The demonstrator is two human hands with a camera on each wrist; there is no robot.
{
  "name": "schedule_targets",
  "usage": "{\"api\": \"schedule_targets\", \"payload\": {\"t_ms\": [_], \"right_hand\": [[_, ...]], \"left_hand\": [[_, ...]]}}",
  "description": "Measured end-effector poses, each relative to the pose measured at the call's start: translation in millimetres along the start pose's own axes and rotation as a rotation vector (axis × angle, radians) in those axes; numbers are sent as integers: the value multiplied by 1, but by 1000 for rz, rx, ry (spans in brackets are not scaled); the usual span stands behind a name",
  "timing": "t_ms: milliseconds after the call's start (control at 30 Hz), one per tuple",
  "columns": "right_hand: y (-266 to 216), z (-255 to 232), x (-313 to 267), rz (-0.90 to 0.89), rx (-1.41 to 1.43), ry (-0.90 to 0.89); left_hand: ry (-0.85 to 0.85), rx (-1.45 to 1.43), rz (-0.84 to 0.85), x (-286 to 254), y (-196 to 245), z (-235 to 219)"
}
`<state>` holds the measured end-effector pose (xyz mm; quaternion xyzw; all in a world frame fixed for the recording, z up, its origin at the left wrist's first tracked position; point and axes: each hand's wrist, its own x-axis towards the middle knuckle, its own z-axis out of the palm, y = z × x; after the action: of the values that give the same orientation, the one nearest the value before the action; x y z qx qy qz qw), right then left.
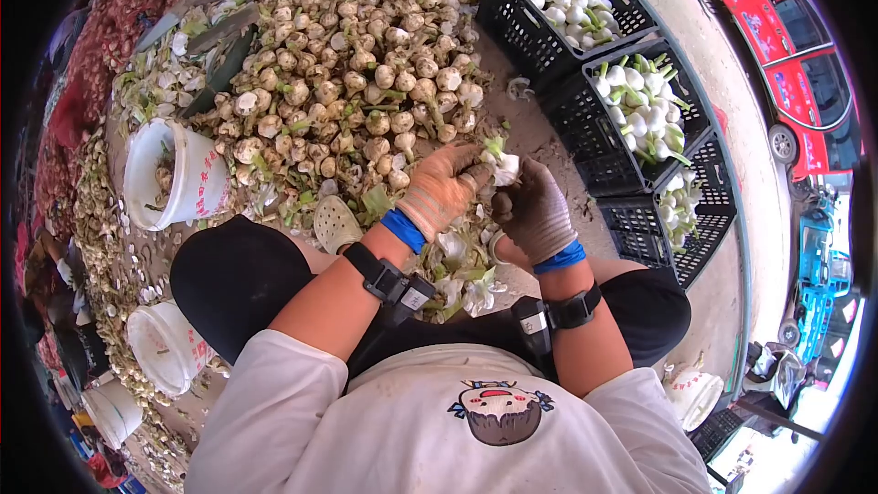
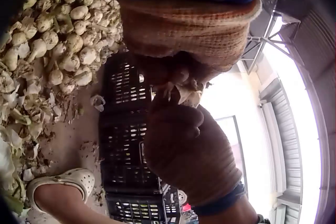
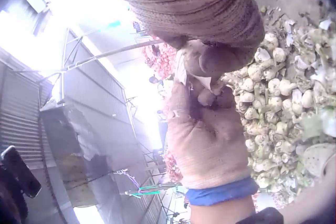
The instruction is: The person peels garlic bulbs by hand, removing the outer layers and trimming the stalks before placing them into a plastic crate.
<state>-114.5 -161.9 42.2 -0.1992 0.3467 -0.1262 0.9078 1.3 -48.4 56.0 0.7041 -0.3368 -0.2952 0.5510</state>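
Head view: between left hand (image 1: 444, 187) and right hand (image 1: 538, 212), garlic (image 1: 504, 170) is being gripped, seemingly peeled; next, careful tugging is likely being needed.

Head view: bulb (image 1: 506, 168) partly covered by left hand (image 1: 445, 187) and right hand (image 1: 538, 210). Right shoe (image 1: 498, 248) mostly behind right hand. Shirt (image 1: 402, 430) cut by bottom edge. Bucket (image 1: 203, 178) print too blurred to read. Left wrist view: bulb mostly hidden, right hand's fingers dim in shadow; right leg (image 2: 63, 206) cut by bottom edge. Right wrist view: left shoe (image 3: 321, 159) blurred, cut by right edge
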Motion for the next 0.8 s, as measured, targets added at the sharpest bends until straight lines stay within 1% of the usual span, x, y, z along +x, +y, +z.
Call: {"api": "schedule_targets", "payload": {"t_ms": [33,67,100,133,167,200,233,267,300,333,367,433,467,500,533,567,600,667,700,733,767,800], "right_hand": [[-1,0,-2,21,-20,12],[-2,0,-5,42,-40,24],[-2,-3,-4,-23,-112,-176],[-1,-2,-6,-28,-116,-180],[2,11,-13,-240,-312,-73],[4,19,-20,-454,-505,35],[4,20,-25,-483,-612,27],[7,23,-29,-486,-616,22],[12,26,-32,-545,-655,14],[15,27,-35,-605,-693,8],[15,25,-38,-570,-726,-23],[19,25,-43,-570,-749,-42],[21,25,-46,-567,-770,-58],[21,25,-49,-526,-717,-62],[20,24,-51,-533,-720,-62],[20,23,-51,-563,-747,-53],[20,21,-50,-589,-774,-45],[19,18,-49,-576,-787,-34],[19,17,-48,-623,-856,-45],[22,15,-51,-662,-924,-55],[22,13,-49,-654,-925,-62],[19,13,-40,-650,-919,-89]], "left_hand": [[-80,14,78,-2,0,-1],[-84,14,82,-2,1,0],[-51,-57,42,-1,2,0],[-16,-129,2,0,3,0],[-12,-131,8,-1,-3,0],[-48,-369,-3,-3,-12,-1],[-86,-608,-13,-4,-19,-1],[-82,-608,-7,-7,-7,-3],[-70,-691,-188,-11,14,-7],[-59,-771,-371,-14,26,-9],[-60,-772,-366,-15,19,-7],[-105,-793,-191,-13,-7,-1],[-108,-793,-184,-13,-10,0],[-96,-722,-87,-13,-13,1],[-83,-651,10,-13,-16,1],[-161,-728,-157,-10,-9,-4],[-159,-730,-153,-8,-13,-7],[-44,330,694,-4,-26,-11],[-42,332,690,-3,-32,-10],[-121,66,569,-8,-38,-7],[-189,-198,449,-9,-34,-8],[-167,-193,434,-7,-32,-11]]}}
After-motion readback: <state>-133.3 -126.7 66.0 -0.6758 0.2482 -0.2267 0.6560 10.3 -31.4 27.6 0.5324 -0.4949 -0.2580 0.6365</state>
